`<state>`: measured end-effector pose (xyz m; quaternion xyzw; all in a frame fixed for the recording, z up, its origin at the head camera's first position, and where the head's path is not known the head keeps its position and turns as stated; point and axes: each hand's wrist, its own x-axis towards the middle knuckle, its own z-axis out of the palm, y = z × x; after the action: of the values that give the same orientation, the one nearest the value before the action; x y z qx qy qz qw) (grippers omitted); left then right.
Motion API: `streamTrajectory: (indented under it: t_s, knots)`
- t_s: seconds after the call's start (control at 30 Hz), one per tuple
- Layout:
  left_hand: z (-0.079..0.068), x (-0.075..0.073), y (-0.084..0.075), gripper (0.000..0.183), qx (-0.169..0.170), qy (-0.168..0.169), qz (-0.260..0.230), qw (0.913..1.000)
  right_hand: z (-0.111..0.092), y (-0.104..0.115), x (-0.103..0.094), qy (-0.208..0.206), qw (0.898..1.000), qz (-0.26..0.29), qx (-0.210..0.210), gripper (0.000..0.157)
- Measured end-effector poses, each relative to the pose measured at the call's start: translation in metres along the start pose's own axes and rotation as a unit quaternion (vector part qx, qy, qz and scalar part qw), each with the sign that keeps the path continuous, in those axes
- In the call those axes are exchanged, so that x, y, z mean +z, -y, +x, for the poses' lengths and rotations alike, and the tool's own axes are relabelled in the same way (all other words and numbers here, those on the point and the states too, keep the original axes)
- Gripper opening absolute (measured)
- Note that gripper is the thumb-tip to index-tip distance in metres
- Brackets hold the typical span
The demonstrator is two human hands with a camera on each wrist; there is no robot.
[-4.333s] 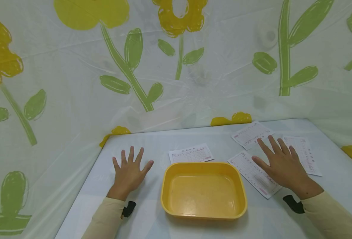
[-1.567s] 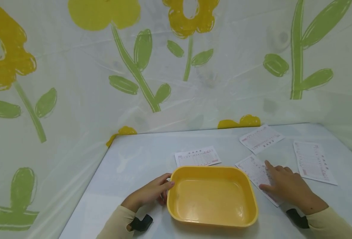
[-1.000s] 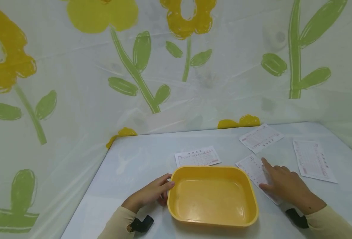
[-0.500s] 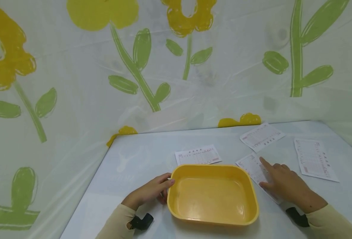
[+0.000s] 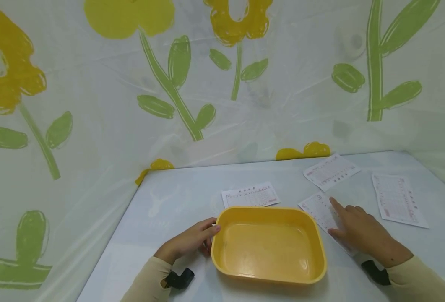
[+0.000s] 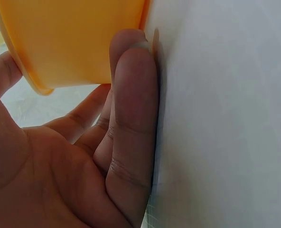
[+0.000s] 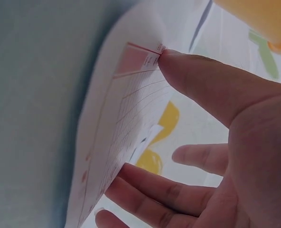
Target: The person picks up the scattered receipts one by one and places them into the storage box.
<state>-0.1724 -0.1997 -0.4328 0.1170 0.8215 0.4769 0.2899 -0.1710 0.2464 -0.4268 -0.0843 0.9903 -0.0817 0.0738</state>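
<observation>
One bare left hand (image 5: 190, 241) grips the left end of a yellow, round-cornered rectangular plastic tray (image 5: 271, 251), thumb at the rim and fingers along the outer wall, the end most easily reached by that arm. This hold seems meant to steady rather than lift, since the tray sits upright at the near middle of a pale, smooth tabletop (image 5: 177, 186). The bare right hand (image 5: 362, 230) grasps nothing firmly: its thumb and fingers are spread apart, tips touching a white paper sheet with red print (image 5: 314, 209) just right of the tray. That wide span probably stops the thin paper from sliding; in the right wrist view it bows and one long edge looks raised, perhaps from fingertip pressure. A white printed paper slip (image 5: 250, 195) lies just beyond the tray's far rim, which hides part of its near edge. A white rectangular paper form (image 5: 331, 171) lies at the far right, its near corner meeting or almost meeting the touched sheet; I cannot tell which. Farther right, apart from the others, lies a white upright-set paper form (image 5: 399, 201). Their differing angles suggest a loose scatter. Behind the tabletop hangs a white flower-printed curtain (image 5: 282, 105), likely as a plain backdrop.
</observation>
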Motion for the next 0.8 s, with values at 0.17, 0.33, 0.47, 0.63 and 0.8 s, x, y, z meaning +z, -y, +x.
streamTrajectory:
  t_s: [0.17,0.33,0.47,0.63,0.8]
  knots:
    - [0.0007,-0.0002,0.0001,0.062,0.005,0.000,0.003,1.0000,-0.0005,0.0008,0.0002,-0.014,1.000,-0.003,-0.004,0.100]
    - [-0.0004,0.0007,0.0004,0.063,-0.002,0.002,-0.002,1.0000,0.0007,0.0015,0.0016,-0.006,1.000,-0.004,0.005,0.101]
    - [-0.0006,0.0012,-0.0002,0.063,0.001,0.002,-0.002,1.0000,0.0012,0.0017,0.0030,-0.013,1.000,-0.008,0.003,0.099]
    - [-0.0002,0.0011,-0.0011,0.062,0.003,0.006,-0.003,1.0000,0.0008,0.0037,0.0054,-0.021,1.000,-0.007,0.005,0.097]
    - [-0.0004,0.0001,-0.0014,0.063,-0.007,0.002,0.000,1.0000,0.0020,0.0054,0.0049,-0.020,1.000,-0.009,-0.001,0.096]
